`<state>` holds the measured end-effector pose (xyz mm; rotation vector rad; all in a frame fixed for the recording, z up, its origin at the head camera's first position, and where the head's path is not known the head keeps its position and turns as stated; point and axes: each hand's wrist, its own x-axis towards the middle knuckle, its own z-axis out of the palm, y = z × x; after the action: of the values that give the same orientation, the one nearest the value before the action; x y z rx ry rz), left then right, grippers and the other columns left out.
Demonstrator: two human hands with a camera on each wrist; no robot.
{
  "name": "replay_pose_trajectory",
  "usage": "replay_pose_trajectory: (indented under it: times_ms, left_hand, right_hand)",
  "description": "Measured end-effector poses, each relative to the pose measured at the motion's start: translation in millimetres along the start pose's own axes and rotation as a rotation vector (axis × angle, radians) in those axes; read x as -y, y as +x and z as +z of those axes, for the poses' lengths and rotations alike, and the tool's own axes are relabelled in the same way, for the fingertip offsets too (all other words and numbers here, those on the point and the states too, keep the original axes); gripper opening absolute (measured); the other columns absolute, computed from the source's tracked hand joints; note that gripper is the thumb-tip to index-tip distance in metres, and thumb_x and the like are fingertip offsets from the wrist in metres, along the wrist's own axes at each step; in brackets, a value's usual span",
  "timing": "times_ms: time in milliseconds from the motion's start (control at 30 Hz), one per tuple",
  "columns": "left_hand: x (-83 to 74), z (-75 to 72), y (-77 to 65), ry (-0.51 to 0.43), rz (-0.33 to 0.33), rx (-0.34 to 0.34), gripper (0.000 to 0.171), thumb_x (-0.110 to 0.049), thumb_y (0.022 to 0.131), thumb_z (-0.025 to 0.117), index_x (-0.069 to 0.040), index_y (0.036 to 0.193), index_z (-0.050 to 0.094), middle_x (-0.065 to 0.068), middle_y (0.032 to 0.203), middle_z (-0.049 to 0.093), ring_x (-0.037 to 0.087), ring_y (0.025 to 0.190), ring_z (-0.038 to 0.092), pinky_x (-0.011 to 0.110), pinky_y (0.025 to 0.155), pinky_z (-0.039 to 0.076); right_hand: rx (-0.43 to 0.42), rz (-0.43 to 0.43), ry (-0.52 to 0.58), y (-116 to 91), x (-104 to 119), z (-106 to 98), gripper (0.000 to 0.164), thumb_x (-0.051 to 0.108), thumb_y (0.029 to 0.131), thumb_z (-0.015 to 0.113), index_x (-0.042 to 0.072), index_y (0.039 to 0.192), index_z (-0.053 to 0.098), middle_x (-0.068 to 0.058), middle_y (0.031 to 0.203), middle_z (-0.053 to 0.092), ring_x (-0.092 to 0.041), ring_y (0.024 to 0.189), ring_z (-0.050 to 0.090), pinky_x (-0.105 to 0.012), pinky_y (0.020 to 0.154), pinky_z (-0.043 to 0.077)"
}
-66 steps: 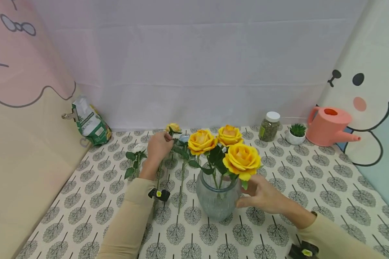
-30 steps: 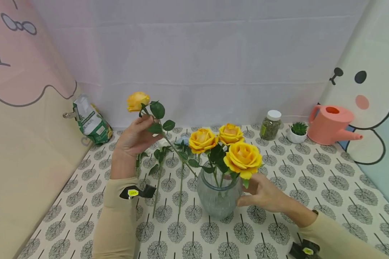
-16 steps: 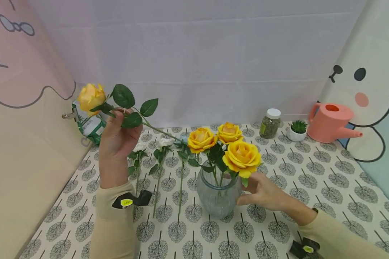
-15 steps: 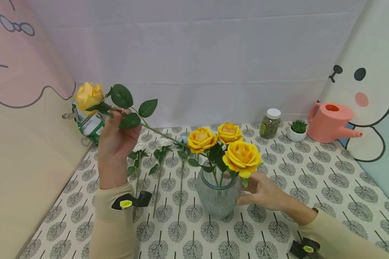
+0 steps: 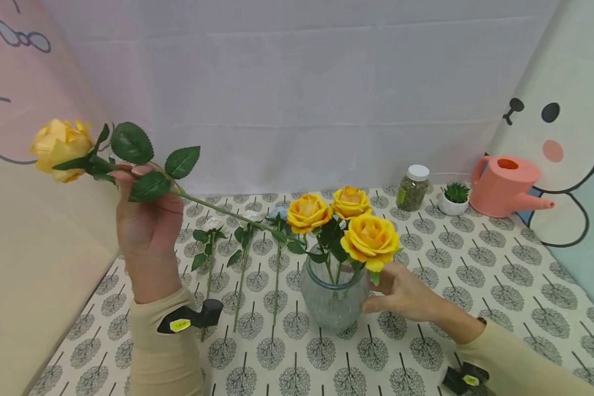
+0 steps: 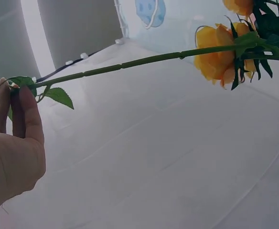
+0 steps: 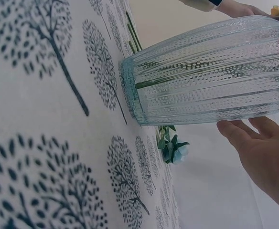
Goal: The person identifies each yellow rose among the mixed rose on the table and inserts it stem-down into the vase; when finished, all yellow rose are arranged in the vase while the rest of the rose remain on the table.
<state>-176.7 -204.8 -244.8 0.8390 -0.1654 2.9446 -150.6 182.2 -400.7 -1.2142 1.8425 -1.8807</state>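
Observation:
My left hand (image 5: 148, 220) pinches a yellow artificial rose (image 5: 61, 148) by its stem, just below the bloom, high at the left. In the left wrist view the long green stem (image 6: 149, 59) runs rightward toward the vase's flowers; its lower end is hidden behind leaves near the rim. A ribbed clear glass vase (image 5: 333, 308) stands upright on the table with three larger yellow roses (image 5: 370, 242) in it. Fingers and thumb of my right hand (image 5: 401, 291) hold the vase's right side, as the right wrist view also shows on the glass (image 7: 201, 76).
Two white roses (image 5: 213, 226) and a pale blue rose (image 5: 279, 213) lie on the tree-patterned tablecloth (image 5: 257, 363) left of the vase. A lidded jar (image 5: 412, 190), a small potted succulent (image 5: 454, 199) and a coral watering can (image 5: 505, 187) stand at the back right.
My left hand has picked the yellow rose up from the table and drawn it up and leftward, its stem swinging toward the vase. The right hand and vase have stayed put.

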Motion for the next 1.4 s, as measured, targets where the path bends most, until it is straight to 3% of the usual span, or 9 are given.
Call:
replay_pose_trajectory:
  times_ms: [167,367,567,833,1067,1167,1267,1300,1400]
  left_hand:
    - [19.8,-2.8,-2.3,0.154,-0.01,0.006,0.018,0.02,0.075,0.074,0.013,0.089,0.064,0.023,0.089,0.058,0.035,0.079,0.065,0.045,0.068,0.06]
    - [36.1,-13.2,-5.8,0.414,-0.068,0.14,0.013,0.013,0.08,0.074,0.013,0.092,0.068,0.02,0.089,0.064,0.029,0.086,0.063,0.032,0.07,0.057]
    - [54.8,-18.8,-9.2,0.66,-0.059,0.234,0.011,0.008,0.082,0.076,0.01,0.092,0.073,0.016,0.088,0.071,0.024,0.084,0.064,0.029,0.076,0.053]
    - [66.9,-24.9,-13.0,0.907,-0.072,0.171,0.013,0.008,0.08,0.076,-0.004,0.084,0.075,0.002,0.082,0.073,0.016,0.076,0.066,0.031,0.085,0.048]
    - [70.4,-23.2,-16.1,0.98,-0.133,0.126,0.04,0.025,0.076,0.047,-0.004,0.088,0.071,0.001,0.083,0.071,0.016,0.078,0.068,0.034,0.093,0.051]
    - [68.3,-22.2,-19.7,0.98,-0.122,0.204,0.029,0.021,0.083,0.057,-0.003,0.091,0.073,0.003,0.085,0.072,0.017,0.079,0.068,0.034,0.093,0.051]
    - [60.9,-26.4,-26.0,0.935,-0.086,0.346,0.008,0.004,0.089,0.07,0.002,0.096,0.075,0.009,0.091,0.074,0.021,0.083,0.067,0.036,0.095,0.049]
    - [57.2,-28.8,-29.1,0.896,-0.115,0.363,0.009,-0.002,0.091,0.071,0.002,0.098,0.075,0.011,0.094,0.074,0.021,0.085,0.065,0.032,0.093,0.049]
    - [45.2,-34.7,-37.9,0.759,-0.229,0.28,0.015,-0.006,0.093,0.069,0.004,0.102,0.074,0.016,0.097,0.072,0.023,0.09,0.061,0.02,0.087,0.047]
  right_hand:
    - [-0.002,0.003,0.0,0,0,0,0.072,-0.006,0.084,0.076,0.0,0.147,0.043,-0.01,0.148,0.046,-0.024,0.137,0.045,-0.04,0.108,0.043]
    - [-0.007,0.001,0.003,-1,-1,0,0.071,-0.008,0.083,0.075,0.0,0.146,0.044,-0.01,0.146,0.047,-0.022,0.136,0.046,-0.04,0.108,0.043]
    - [-0.012,0.004,0.013,0,-1,1,0.071,-0.01,0.082,0.074,0.0,0.146,0.044,-0.01,0.145,0.048,-0.024,0.137,0.045,-0.04,0.108,0.042]
    - [-0.009,-0.001,0.009,0,0,2,0.073,-0.01,0.081,0.075,-0.002,0.146,0.042,-0.014,0.145,0.047,-0.025,0.135,0.046,-0.042,0.107,0.044]
    - [-0.002,0.001,0.033,0,0,2,0.072,-0.007,0.083,0.075,-0.002,0.147,0.042,-0.018,0.145,0.047,-0.027,0.134,0.047,-0.043,0.106,0.045]
    - [-0.005,0.002,0.03,1,0,2,0.072,-0.01,0.082,0.074,-0.002,0.146,0.042,-0.025,0.142,0.045,-0.031,0.134,0.047,-0.043,0.106,0.046]
    - [-0.007,0.0,0.022,3,1,2,0.073,-0.011,0.081,0.074,-0.002,0.146,0.043,-0.026,0.142,0.045,-0.033,0.134,0.046,-0.044,0.106,0.046]
    - [-0.009,-0.001,0.018,3,1,2,0.073,-0.011,0.081,0.075,-0.002,0.146,0.043,-0.025,0.142,0.046,-0.034,0.134,0.045,-0.044,0.106,0.046]
    - [-0.009,-0.003,0.007,3,1,1,0.072,-0.01,0.081,0.075,-0.001,0.145,0.044,-0.018,0.143,0.047,-0.034,0.134,0.045,-0.045,0.105,0.046]
